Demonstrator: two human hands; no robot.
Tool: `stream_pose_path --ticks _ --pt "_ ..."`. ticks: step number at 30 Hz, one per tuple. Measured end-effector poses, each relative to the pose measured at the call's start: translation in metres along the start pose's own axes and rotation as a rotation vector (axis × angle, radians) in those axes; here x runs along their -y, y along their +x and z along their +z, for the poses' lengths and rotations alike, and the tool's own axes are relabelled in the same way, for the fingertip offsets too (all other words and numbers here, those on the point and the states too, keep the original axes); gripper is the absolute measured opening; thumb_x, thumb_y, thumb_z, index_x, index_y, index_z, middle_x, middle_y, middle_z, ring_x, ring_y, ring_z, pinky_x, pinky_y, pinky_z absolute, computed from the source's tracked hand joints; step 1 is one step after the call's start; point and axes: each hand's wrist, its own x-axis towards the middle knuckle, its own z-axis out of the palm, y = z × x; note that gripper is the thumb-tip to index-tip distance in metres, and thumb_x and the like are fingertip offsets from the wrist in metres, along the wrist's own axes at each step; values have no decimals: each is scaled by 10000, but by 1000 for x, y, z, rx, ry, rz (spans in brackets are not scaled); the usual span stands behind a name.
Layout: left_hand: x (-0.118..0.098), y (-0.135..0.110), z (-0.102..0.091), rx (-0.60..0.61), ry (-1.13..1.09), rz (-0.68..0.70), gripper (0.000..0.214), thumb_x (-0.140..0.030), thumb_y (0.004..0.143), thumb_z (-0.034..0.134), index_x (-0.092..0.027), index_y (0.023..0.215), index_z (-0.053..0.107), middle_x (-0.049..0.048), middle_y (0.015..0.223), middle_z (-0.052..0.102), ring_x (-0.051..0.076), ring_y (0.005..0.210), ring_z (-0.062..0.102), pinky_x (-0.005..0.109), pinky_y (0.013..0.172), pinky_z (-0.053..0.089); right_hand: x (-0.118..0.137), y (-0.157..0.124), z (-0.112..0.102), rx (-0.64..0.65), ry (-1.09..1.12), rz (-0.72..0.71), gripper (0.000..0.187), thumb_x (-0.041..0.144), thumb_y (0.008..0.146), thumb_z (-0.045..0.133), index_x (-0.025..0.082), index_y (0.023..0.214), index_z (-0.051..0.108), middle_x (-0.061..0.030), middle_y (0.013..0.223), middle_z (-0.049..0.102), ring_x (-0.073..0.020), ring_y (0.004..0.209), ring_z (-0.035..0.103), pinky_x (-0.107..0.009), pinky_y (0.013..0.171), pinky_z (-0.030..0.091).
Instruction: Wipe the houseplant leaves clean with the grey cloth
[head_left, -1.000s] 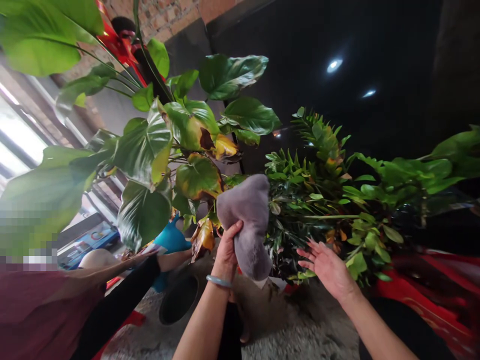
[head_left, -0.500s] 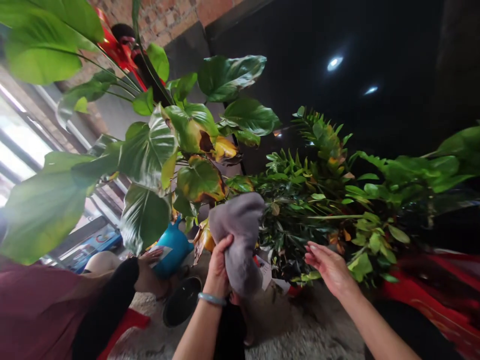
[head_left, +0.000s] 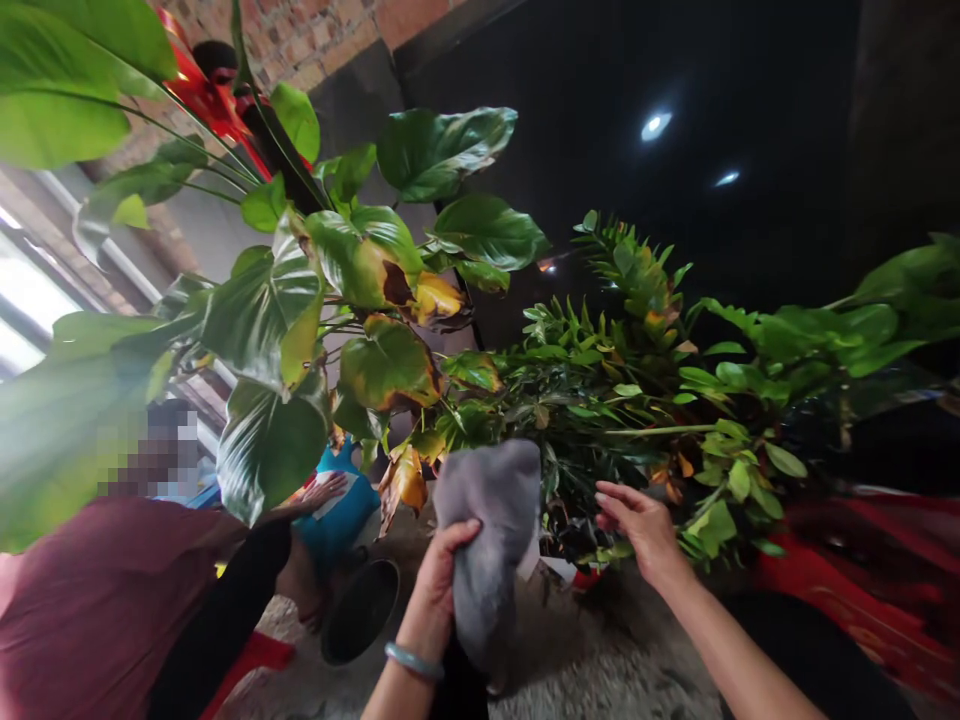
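Observation:
A grey cloth (head_left: 491, 530) hangs bunched from my left hand (head_left: 441, 570), the thumb pressed on its front and the other fingers hidden behind it. A pale bangle (head_left: 414, 661) circles that wrist. To the right, my right hand (head_left: 643, 527) is raised with fingers stretched out and nothing in them, apart from the cloth and near dense green foliage (head_left: 600, 430). Beyond the cloth, a large-leaved plant (head_left: 390, 365) has several leaves that are yellow and brown at the edges.
At left a person in a dark pink top (head_left: 112, 600) sits with a hand on a blue bag (head_left: 341, 510). A dark bucket (head_left: 362, 612) stands on the rough floor. Red material (head_left: 832, 600) lies at right. A dark glossy panel (head_left: 600, 120) rises behind the plants.
The cloth has dropped lower and hangs more spread in my left hand. My right hand has barely shifted. The view has turned slightly, showing more of the seated person.

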Motion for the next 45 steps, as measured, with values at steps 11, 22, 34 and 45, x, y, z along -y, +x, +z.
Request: stream_pose_path --ticks 11,22,34,45 --pt "32 28 16 38 139 -74 283 -96 591 717 -75 871 691 75 574 718 240 528 688 336 589 572 -5 -7 4 -4 58 -34 370 321 359 895 186 677 762 -31 587 721 -184 465 640 -289 444 524" --pt "-50 19 43 -89 -189 276 103 -89 705 611 -150 776 655 7 552 700 159 452 635 278 576 561 0 -6 2 -42 148 -44 395 274 290 895 161 634 738 13 446 636 -129 392 586 -238 426 519" --pt "27 7 -1 -13 -72 -64 206 -110 589 651 -117 794 672 44 523 681 212 451 633 311 511 531 3 -7 -6 -12 142 0 399 247 312 905 169 665 736 12 492 660 -131 421 595 -241 437 515" --pt "33 3 12 -82 -41 -220 107 -114 758 588 -69 776 684 76 478 665 196 411 622 324 600 575 -6 -2 -7 2 146 16 366 240 348 895 175 670 733 -13 540 693 -139 432 599 -261 454 518"
